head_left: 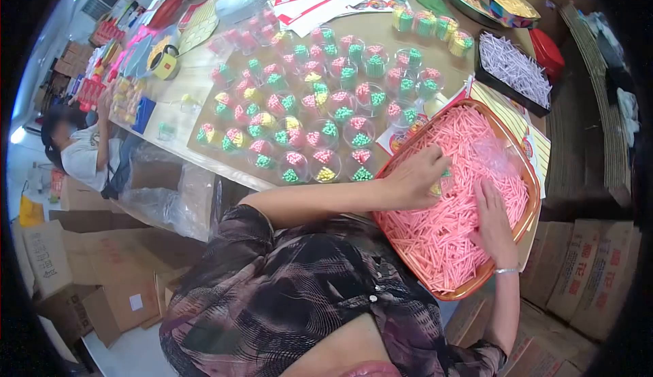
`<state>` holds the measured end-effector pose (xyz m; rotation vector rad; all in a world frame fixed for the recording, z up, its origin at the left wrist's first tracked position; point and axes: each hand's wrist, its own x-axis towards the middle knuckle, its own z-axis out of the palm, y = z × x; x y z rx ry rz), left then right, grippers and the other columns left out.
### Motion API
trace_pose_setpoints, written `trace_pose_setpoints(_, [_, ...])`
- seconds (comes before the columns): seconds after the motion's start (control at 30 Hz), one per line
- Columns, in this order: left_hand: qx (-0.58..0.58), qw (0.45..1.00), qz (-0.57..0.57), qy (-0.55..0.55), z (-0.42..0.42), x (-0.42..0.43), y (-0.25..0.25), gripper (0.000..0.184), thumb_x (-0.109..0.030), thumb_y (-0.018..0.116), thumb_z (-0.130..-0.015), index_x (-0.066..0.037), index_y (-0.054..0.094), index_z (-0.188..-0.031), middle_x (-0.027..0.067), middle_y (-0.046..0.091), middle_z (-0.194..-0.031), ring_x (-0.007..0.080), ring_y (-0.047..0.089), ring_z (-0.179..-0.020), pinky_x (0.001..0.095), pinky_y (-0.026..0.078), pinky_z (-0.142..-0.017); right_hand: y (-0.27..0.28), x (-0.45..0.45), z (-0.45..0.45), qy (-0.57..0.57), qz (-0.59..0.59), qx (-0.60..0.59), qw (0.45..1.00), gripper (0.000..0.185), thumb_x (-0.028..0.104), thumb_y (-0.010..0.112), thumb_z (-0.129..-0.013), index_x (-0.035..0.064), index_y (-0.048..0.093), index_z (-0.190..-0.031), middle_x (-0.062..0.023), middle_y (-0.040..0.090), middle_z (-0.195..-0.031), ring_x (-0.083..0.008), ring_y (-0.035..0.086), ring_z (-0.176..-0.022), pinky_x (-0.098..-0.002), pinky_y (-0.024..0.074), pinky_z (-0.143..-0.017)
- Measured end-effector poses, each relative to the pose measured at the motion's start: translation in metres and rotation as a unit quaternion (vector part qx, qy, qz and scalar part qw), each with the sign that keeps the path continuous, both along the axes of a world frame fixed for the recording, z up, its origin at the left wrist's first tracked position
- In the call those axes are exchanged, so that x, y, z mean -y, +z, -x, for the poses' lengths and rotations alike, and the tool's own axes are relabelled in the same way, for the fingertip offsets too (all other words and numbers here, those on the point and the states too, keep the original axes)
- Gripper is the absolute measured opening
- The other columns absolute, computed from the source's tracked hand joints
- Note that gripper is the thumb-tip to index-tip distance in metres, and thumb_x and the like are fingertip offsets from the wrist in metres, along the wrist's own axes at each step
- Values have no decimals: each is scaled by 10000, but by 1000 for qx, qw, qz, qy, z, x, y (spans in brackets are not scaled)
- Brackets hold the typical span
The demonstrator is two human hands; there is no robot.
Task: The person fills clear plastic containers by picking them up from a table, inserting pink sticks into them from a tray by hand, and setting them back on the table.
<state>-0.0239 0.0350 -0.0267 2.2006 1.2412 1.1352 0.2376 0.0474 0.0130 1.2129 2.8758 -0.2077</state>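
A brown-rimmed oval tub [534, 179] full of thin pink sticks [442, 241] sits in front of me. My left hand [416, 178] is curled over the tub, its fingers closed round a small clear cup [443, 185] with some green in it. Most of that cup is hidden behind the fingers. My right hand [492, 219] rests flat on the pink sticks, fingers stretched out and holding nothing that I can see. A piece of clear plastic [495, 156] lies on the sticks just above it.
Many clear cups of pink, green and yellow sticks [313, 98] cover the table to the left. A black tray of pale purple sticks [513, 71] stands behind the tub. Cardboard boxes [578, 275] are stacked at right. Another person [85, 145] sits at far left.
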Motion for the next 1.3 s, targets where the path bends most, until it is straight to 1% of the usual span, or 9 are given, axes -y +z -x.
trace_pose_setpoints(0.2, [-30,998,-10,56,-2,2,2,493,-109,716,-601,-31,461,-1015,160,458,-955,331,498,-831,404,455,-709,-15,-13,17,41,47,-49,997,962,1,734,-527,28,368,-1417,-209,448,-1334,-381,467,-1216,-427,404,-1023])
trace_pose_setpoints(0.37, [-70,995,6,67,-8,-3,3,513,-173,721,-635,-33,487,-1069,186,502,-999,360,519,-875,435,457,-741,-44,20,17,-32,-33,9,999,586,4,629,-681,44,490,-1250,-168,540,-1139,-367,590,-904,-408,503,-736])
trace_pose_setpoints(0.5, [-107,988,-86,72,-5,4,10,682,-192,750,-657,-18,481,-1259,194,527,-1185,345,546,-1009,419,442,-861,-25,24,5,-72,70,-168,981,583,39,694,-656,26,548,-1220,-184,617,-1099,-402,613,-917,-406,507,-797])
trace_pose_setpoints(0.63, [-79,992,-101,15,-12,26,29,720,-179,755,-688,-24,460,-1326,180,514,-1265,325,535,-1103,443,418,-938,-2,36,-6,-175,185,-210,944,649,38,707,-633,-4,560,-1264,-183,642,-1174,-357,627,-1017,-378,499,-875])
trace_pose_setpoints(0.7, [-5,987,-15,-160,-19,39,23,758,-145,769,-728,-5,415,-1383,203,453,-1372,299,473,-1256,410,354,-1094,-7,47,-17,-194,190,-271,924,679,13,681,-633,-18,535,-1296,-187,642,-1187,-339,625,-1032,-365,498,-886])
trace_pose_setpoints(0.77, [101,969,90,-208,-37,46,27,832,-189,764,-770,11,329,-1451,209,424,-1418,325,452,-1280,417,332,-1110,-17,47,-11,-170,209,-341,901,708,-12,655,-634,-31,511,-1328,-190,641,-1199,-320,624,-1047,-352,496,-897])
trace_pose_setpoints(0.97, [294,913,275,-64,-85,56,-6,1002,-231,758,-794,-19,108,-1526,225,256,-1525,326,356,-1352,413,283,-1141,-11,60,15,-199,274,-393,855,575,-34,656,-690,-51,558,-1257,-173,652,-1156,-261,625,-1040,-336,506,-886])
trace_pose_setpoints(1.1, [545,729,410,-58,-96,56,5,1070,-260,747,-767,47,42,-1511,286,192,-1529,330,248,-1422,400,238,-1158,-8,61,24,-382,331,-438,744,501,-31,631,-757,-58,540,-1250,-163,658,-1056,-228,644,-925,-321,529,-800])
trace_pose_setpoints(1.3, [448,831,331,4,-103,64,3,975,-242,733,-785,41,119,-1488,274,392,-1398,283,468,-1243,350,367,-1064,-28,67,32,-328,241,-385,828,493,-4,621,-811,-65,500,-1284,-142,654,-983,-213,645,-818,-301,533,-733])
